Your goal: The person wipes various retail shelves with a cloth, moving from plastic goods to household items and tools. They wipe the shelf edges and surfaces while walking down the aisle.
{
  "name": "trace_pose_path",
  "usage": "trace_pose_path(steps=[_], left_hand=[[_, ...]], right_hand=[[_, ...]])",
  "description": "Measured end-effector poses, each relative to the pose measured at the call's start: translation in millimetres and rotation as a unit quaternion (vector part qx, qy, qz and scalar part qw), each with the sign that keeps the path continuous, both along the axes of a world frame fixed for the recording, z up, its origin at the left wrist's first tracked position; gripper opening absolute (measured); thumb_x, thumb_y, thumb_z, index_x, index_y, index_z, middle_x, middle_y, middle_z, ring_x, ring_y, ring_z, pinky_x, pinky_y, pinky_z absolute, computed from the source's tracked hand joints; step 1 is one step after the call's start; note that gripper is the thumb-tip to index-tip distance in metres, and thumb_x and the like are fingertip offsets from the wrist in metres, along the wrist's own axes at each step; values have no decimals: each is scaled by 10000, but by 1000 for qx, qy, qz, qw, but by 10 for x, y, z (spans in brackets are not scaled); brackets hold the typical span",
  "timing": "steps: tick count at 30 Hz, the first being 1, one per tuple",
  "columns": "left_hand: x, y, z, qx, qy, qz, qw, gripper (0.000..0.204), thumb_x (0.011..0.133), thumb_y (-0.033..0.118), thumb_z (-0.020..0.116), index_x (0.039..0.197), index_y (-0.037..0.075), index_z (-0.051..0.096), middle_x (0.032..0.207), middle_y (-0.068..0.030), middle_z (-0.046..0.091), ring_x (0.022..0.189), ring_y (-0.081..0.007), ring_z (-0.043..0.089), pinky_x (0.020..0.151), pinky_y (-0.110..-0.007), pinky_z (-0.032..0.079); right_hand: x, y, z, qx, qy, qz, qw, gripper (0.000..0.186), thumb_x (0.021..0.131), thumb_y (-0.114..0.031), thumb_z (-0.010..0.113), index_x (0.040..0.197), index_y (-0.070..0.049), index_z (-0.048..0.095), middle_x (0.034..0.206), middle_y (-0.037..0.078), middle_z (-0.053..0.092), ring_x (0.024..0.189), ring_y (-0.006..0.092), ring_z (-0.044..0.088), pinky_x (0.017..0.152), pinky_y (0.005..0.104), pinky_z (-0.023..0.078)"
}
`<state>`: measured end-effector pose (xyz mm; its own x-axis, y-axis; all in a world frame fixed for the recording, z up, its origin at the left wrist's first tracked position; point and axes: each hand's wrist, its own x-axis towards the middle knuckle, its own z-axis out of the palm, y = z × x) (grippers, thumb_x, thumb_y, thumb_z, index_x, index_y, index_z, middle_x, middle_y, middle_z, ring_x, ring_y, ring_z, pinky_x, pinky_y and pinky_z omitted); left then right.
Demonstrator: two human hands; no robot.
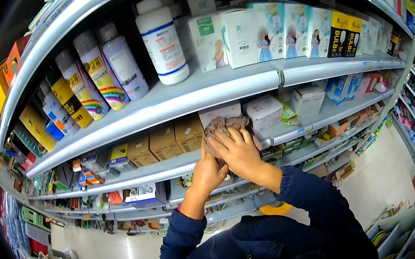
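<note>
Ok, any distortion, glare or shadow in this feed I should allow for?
Head view: the shelf lip bows with fisheye distortion, corners go black; head view: glare streaks the pale floor, shadow sits behind the white bottle; head view: the crumpled cloth looks well lit, though partly under the right hand.

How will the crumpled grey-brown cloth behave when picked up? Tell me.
The crumpled grey-brown cloth will probably flop, since it bunches in soft folds under the right hand. It seems unlikely to roll, given its irregular outline. It is probably light, being thin-looking fabric, though dampness can't be judged.
</note>
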<state>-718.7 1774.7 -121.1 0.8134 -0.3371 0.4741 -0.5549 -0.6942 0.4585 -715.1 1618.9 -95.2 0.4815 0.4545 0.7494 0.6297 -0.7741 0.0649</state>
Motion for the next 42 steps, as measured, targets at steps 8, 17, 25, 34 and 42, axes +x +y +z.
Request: trace_pose_path(steps=[8,17,25,34,42], left_hand=[[-163,31,11,6,47,3,999,779,673,121,688,1335,-94,338,1483,-257,240,990,-458,583,793,-450,525],[-186,-429,74,-3,76,-108,991,765,684,112,656,1346,-91,331,1466,-294,240,941,-477,590,779,-446,519],[157,-1043,-11,-18,112,-120,986,809,694,133,639,1385,-85,278,1453,-378,150,925,-473,598,795,-428,512],[274,-1166,-150,-53,170,-164,970,710,720,100,667,1341,-3,337,1100,-265,491,795,-375,627,717,-408,506],[199,-1161,8,-55,165,-122,977,830,704,124,656,1424,-29,272,1474,-285,225,1107,-420,552,888,-364,481]], right_hand=[[-75,-610,151,47,280,-8,959,541,704,-24,612,1241,-78,564,1190,144,589,1113,327,518,938,446,407],[187,-1641,353,443,229,53,865,453,772,12,590,1216,51,509,1082,131,625,1019,264,580,905,370,454],[878,-1331,147,-75,34,-238,968,306,711,-116,599,1005,-132,680,944,118,638,972,330,553,813,449,418],[580,-717,216,-135,64,-139,979,187,720,-151,593,882,-107,675,941,79,637,935,287,563,823,421,422],[229,-1702,389,506,353,159,770,477,791,21,571,1263,49,511,1162,126,609,996,182,603,829,289,490]])
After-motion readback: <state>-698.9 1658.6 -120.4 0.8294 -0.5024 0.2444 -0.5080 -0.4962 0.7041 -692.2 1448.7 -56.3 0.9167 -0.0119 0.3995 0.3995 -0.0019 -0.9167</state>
